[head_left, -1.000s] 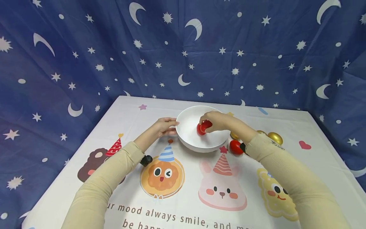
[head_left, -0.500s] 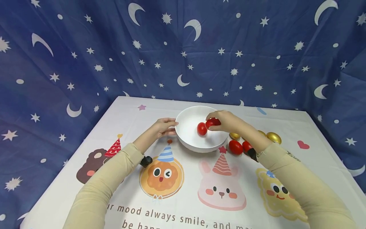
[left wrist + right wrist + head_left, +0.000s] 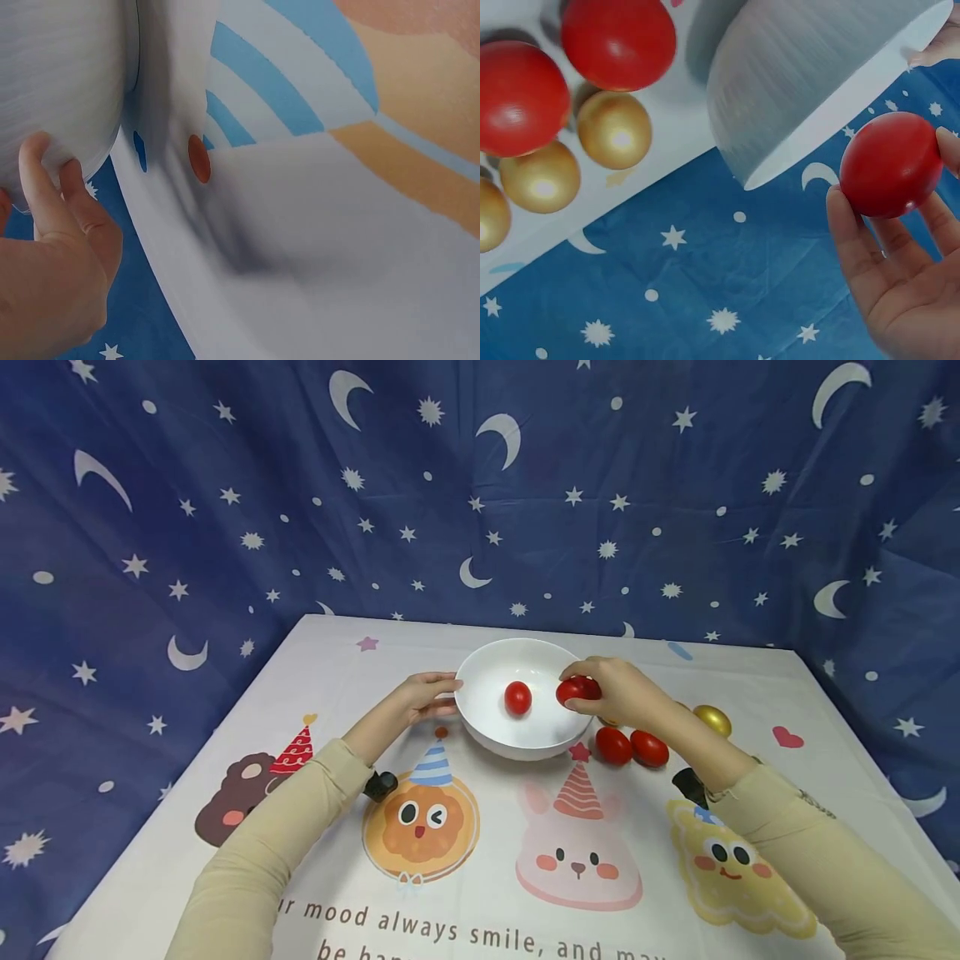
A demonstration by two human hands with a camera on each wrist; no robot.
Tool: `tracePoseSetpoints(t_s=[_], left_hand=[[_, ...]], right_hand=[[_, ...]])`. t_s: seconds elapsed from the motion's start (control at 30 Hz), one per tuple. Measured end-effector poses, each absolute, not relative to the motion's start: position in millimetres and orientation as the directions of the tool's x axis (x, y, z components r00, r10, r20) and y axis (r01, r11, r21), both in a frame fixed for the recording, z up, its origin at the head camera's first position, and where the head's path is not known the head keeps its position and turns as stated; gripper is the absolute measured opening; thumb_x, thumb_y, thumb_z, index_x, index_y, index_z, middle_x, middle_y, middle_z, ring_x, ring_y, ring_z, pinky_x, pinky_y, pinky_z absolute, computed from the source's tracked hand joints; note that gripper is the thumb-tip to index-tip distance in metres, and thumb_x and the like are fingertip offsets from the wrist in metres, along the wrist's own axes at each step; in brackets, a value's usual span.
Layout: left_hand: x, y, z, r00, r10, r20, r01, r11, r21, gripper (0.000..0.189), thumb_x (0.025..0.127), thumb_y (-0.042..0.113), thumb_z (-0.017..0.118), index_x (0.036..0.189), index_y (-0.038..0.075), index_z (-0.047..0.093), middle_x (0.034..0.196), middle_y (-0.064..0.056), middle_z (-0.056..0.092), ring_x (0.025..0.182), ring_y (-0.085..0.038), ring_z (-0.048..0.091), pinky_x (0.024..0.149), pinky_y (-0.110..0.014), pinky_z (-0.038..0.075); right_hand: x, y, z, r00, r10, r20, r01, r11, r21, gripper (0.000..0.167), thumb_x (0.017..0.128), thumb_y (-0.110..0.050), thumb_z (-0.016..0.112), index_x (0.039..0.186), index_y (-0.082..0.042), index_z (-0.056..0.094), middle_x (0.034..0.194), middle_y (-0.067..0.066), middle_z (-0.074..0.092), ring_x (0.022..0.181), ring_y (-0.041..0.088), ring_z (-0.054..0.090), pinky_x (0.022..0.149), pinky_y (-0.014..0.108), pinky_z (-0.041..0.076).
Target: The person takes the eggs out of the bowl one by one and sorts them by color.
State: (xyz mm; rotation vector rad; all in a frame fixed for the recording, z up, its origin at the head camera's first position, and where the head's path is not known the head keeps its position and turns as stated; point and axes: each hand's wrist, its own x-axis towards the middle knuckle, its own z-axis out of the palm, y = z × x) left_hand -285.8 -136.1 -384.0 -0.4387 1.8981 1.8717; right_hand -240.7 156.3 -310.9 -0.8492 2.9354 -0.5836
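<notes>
A red egg [image 3: 517,698] lies inside the white bowl [image 3: 483,722] in the head view. My left hand [image 3: 426,696] holds the bowl's left side, thumb at the rim; in the left wrist view its fingers [image 3: 46,195] press the outer wall. My right hand [image 3: 621,692] grips a second red egg [image 3: 576,692] over the bowl's right rim. The right wrist view shows that egg [image 3: 892,163] between thumb and fingertips, apart from the bowl wall [image 3: 780,82].
Two red eggs [image 3: 612,746] lie on the table [image 3: 465,893] right of the bowl. Several gold eggs [image 3: 615,130] sit behind them, partly hidden by my right arm in the head view. A blue curtain [image 3: 420,485] with moons and stars hangs behind the table.
My right hand has moved right with its red egg, from beside the other egg inside the bowl to the right rim. My left hand keeps its hold on the bowl.
</notes>
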Motion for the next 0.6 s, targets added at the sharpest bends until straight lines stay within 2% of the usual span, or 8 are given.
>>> tracePoseSetpoints(t_s=[0.23,0.4,0.47,0.6], left_hand=[[-286.3,-138.4,-380.7,-0.856,0.08,-0.511,-0.512,0.014,0.859,0.047,0.093,0.017,0.06,0.138,0.012,0.047,0.137,-0.014,0.049,0.088,-0.014,0.061,0.069,-0.017,0.061],[-284.8,-139.9,-379.6,-0.859,0.071,-0.508,-0.508,0.019,0.861,0.048,0.093,0.019,0.061,0.138,0.012,0.047,0.137,-0.013,0.05,0.085,-0.013,0.062,0.07,-0.017,0.061],[-283.4,-139.3,-380.4,-0.862,0.072,-0.501,-0.5,0.029,0.865,0.049,0.093,0.019,0.06,0.139,0.012,0.046,0.137,-0.014,0.05,0.09,-0.015,0.063,0.071,-0.018,0.061],[-281.2,-136.8,-383.6,-0.871,0.07,-0.487,-0.485,0.036,0.874,0.048,0.093,0.019,0.06,0.139,0.01,0.046,0.137,-0.015,0.05,0.109,-0.024,0.062,0.073,-0.018,0.061]], right_hand=[[-229.4,169.8,-310.8,-0.86,-0.502,0.091,-0.499,0.79,-0.356,0.039,0.079,-0.011,0.076,0.115,-0.003,0.064,0.112,0.018,0.066,0.104,0.034,0.061,0.081,0.042,0.062],[-221.9,179.8,-308.8,-0.871,-0.481,0.1,-0.484,0.803,-0.348,0.039,0.08,-0.014,0.075,0.116,-0.001,0.063,0.108,0.018,0.066,0.096,0.033,0.062,0.079,0.042,0.062],[-218.5,185.5,-310.0,-0.881,-0.462,0.101,-0.466,0.813,-0.35,0.04,0.08,-0.016,0.075,0.116,-0.001,0.063,0.108,0.018,0.066,0.096,0.032,0.062,0.079,0.043,0.062],[-211.4,199.1,-315.0,-0.9,-0.421,0.111,-0.432,0.83,-0.353,0.039,0.08,-0.016,0.075,0.114,-0.001,0.063,0.106,0.019,0.067,0.095,0.032,0.062,0.078,0.044,0.062]])
